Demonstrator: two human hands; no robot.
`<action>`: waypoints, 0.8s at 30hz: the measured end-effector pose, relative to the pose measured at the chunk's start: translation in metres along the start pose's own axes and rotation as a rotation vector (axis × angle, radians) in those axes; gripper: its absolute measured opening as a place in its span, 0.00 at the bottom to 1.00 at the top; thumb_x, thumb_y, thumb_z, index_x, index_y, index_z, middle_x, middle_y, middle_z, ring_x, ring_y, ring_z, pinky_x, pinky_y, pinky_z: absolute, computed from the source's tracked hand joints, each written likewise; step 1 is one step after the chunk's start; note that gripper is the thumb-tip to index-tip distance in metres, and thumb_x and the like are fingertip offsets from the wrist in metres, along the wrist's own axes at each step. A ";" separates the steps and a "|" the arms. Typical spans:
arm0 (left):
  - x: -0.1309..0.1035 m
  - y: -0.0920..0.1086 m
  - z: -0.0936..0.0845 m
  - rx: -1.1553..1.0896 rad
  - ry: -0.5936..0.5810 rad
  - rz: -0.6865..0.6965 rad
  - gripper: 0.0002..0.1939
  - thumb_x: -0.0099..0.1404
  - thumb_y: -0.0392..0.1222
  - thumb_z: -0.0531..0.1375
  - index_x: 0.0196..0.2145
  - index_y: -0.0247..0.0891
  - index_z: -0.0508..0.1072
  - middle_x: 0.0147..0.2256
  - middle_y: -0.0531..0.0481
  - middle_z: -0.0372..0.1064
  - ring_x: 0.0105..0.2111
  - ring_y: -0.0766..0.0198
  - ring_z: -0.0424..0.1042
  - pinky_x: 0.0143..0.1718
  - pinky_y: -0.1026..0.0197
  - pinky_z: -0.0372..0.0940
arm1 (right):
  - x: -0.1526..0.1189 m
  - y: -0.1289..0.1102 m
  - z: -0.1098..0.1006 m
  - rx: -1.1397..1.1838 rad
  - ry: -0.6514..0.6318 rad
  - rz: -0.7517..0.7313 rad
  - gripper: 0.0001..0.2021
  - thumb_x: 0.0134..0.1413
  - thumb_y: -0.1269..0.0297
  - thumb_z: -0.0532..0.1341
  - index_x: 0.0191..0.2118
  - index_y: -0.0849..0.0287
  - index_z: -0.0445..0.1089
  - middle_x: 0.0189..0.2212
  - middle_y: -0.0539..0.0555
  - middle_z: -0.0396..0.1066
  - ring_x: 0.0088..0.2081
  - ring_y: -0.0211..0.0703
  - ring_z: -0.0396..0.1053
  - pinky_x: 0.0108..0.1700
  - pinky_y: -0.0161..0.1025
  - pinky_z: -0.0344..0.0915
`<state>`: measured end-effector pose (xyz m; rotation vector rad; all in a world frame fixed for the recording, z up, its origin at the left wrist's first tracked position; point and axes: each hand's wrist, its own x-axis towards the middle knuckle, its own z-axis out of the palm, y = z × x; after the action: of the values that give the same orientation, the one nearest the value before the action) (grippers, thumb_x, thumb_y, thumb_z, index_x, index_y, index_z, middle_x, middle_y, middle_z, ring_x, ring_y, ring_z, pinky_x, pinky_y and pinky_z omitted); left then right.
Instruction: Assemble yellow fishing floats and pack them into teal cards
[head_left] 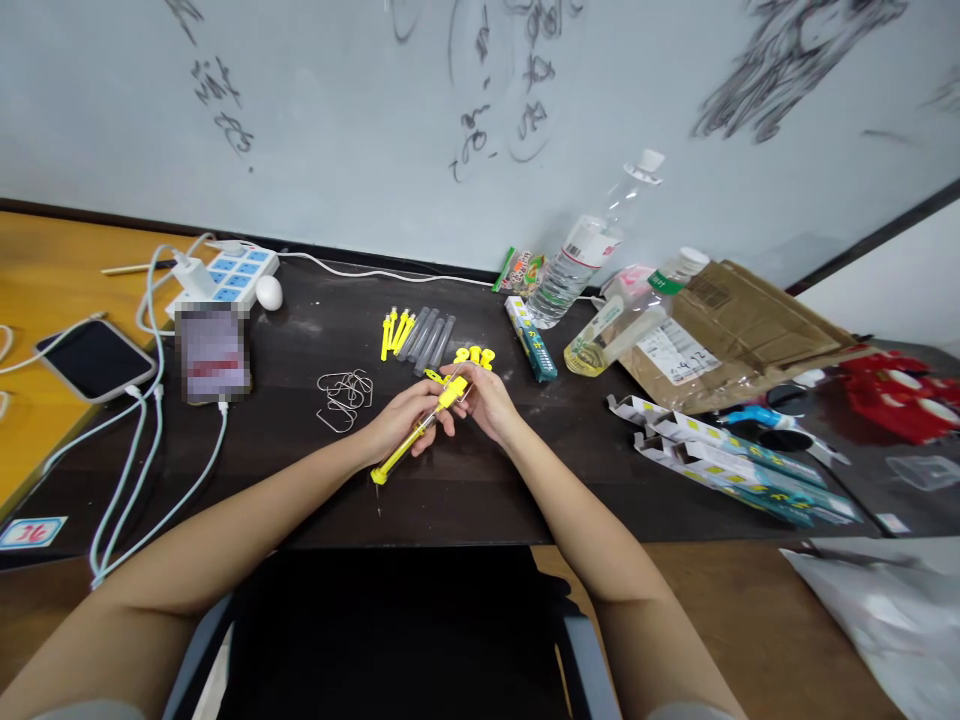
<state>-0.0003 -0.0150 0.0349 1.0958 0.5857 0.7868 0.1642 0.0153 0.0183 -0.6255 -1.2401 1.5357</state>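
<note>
A slim yellow-and-clear tubular spring scale (411, 446) lies slanted between my hands, its yellow lower end pointing towards me with a thin wire below it. My left hand (397, 418) is closed around its barrel. At the yellow upper end, my right hand (486, 402) pinches the scale, where a thin bent metal wire shows; some fingertips are hidden. Just beyond my hands lie several clear tubes (431, 338), yellow rods (396, 332) and round-headed yellow pieces (475, 355). A tangle of metal wire hooks (345, 396) rests left of my left hand.
Behind stand a water bottle (574, 262) and a bottle with yellowish liquid (630, 318). Narrow boxes (532, 338) and opened boxes (739, 465) lie to the right, near a brown parcel (739, 330). Cables join a phone (215, 352) and a power strip (238, 278) at left.
</note>
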 end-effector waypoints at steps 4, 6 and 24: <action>0.000 -0.002 -0.001 0.010 0.010 0.001 0.08 0.65 0.42 0.51 0.40 0.37 0.61 0.26 0.51 0.72 0.10 0.73 0.60 0.09 0.71 0.52 | 0.000 -0.001 0.000 -0.010 0.014 0.006 0.20 0.52 0.47 0.60 0.37 0.62 0.74 0.21 0.47 0.61 0.19 0.29 0.54 0.18 0.29 0.55; 0.000 -0.003 -0.001 0.004 0.017 0.004 0.08 0.64 0.43 0.53 0.39 0.37 0.60 0.26 0.51 0.72 0.10 0.72 0.60 0.08 0.71 0.52 | 0.000 -0.001 0.000 -0.025 0.019 0.014 0.21 0.51 0.47 0.60 0.37 0.62 0.74 0.21 0.47 0.61 0.19 0.29 0.54 0.18 0.29 0.55; 0.000 -0.005 -0.003 0.150 0.046 0.067 0.16 0.61 0.47 0.59 0.45 0.40 0.60 0.30 0.53 0.70 0.17 0.73 0.65 0.15 0.70 0.60 | -0.002 -0.004 0.001 -0.054 0.054 0.020 0.20 0.51 0.46 0.60 0.35 0.61 0.72 0.22 0.47 0.61 0.19 0.29 0.56 0.18 0.28 0.59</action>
<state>-0.0010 -0.0147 0.0293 1.2426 0.6580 0.8384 0.1652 0.0131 0.0224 -0.7123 -1.2414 1.4963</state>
